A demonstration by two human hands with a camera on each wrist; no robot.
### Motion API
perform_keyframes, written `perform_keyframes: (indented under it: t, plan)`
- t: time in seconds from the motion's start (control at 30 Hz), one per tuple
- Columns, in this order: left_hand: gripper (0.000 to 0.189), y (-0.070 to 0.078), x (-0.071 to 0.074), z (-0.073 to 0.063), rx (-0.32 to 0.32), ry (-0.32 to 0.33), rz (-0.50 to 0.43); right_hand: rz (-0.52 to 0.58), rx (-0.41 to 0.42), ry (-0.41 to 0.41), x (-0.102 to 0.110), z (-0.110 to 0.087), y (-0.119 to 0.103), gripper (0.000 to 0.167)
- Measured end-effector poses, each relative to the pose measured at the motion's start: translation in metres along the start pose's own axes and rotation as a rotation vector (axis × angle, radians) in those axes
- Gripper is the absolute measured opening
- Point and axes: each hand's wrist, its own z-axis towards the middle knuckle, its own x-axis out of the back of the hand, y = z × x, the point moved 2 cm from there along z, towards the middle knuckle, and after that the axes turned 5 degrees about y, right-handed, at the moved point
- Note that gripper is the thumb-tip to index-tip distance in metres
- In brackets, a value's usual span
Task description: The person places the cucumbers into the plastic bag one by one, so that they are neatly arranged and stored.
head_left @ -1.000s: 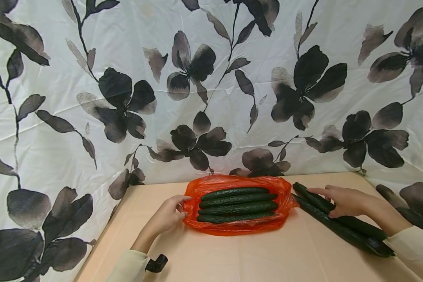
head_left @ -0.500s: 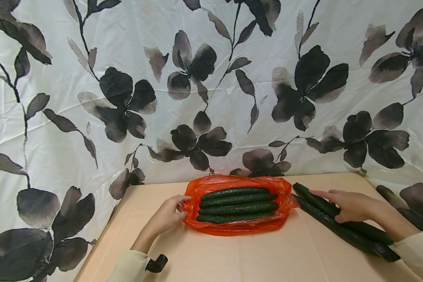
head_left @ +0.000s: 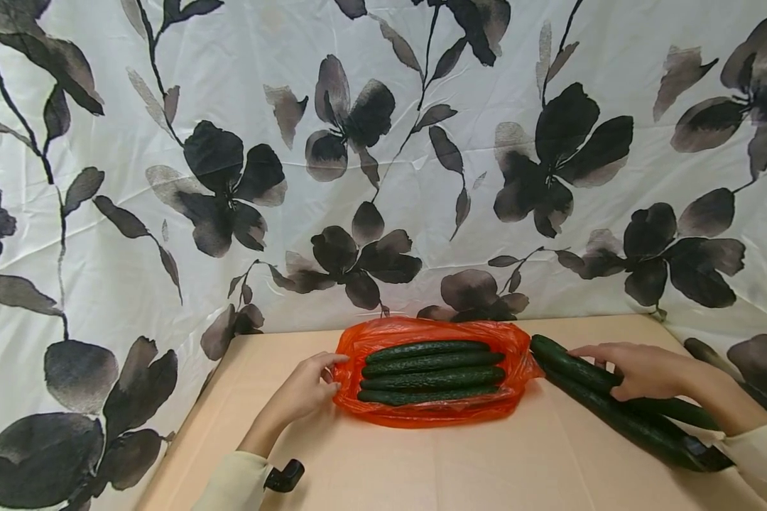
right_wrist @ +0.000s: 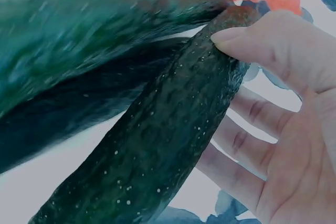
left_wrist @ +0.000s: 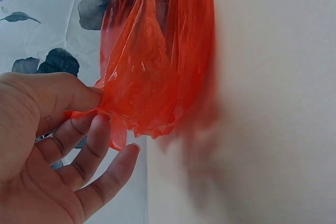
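A red plastic bag [head_left: 518, 408] lies on the table with several dark green cucumbers [head_left: 431, 365] side by side, seen in its middle. My left hand [head_left: 303, 390] pinches the bag's left end; in the left wrist view the thumb and index finger grip the crumpled red film [left_wrist: 142, 98]. To the right of the bag, my right hand [head_left: 652, 370] holds a cucumber [head_left: 572, 362] between thumb and fingers. Close up in the right wrist view, the held cucumber [right_wrist: 152, 124] slants below the thumb. Another cucumber [head_left: 639, 429] lies alongside it, partly beneath, the two diverging toward my sleeve.
The beige table [head_left: 409, 468] extends in front of the bag. Behind it hangs a white cloth [head_left: 447, 234] printed with grey and black flowers. A black strap piece [head_left: 284, 477] sits at my left cuff.
My right hand has shifted slightly right along with the cucumber, and a gap has opened between the two cucumbers' near ends. My left hand and the bag have stayed put.
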Motion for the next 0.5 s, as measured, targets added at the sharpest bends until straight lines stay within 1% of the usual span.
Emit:
perform_keyframes:
  t: [0.13,0.3,0.47,0.5]
  plan:
    - [0.048,0.001,0.001,0.001,-0.004,-0.003,-0.003,-0.004,0.022,0.016,0.008,0.001,-0.003,0.079]
    - [0.048,0.002,0.001,0.000,-0.002,-0.008,0.000,0.024,0.037,0.038,0.019,0.001,-0.009,0.078]
    - [0.048,0.002,0.001,0.000,-0.001,-0.008,-0.004,-0.029,0.100,0.108,0.032,0.001,-0.020,0.075]
    - [0.048,0.002,0.001,0.000,-0.002,-0.009,-0.003,-0.032,0.100,0.115,0.034,0.002,-0.023,0.075]
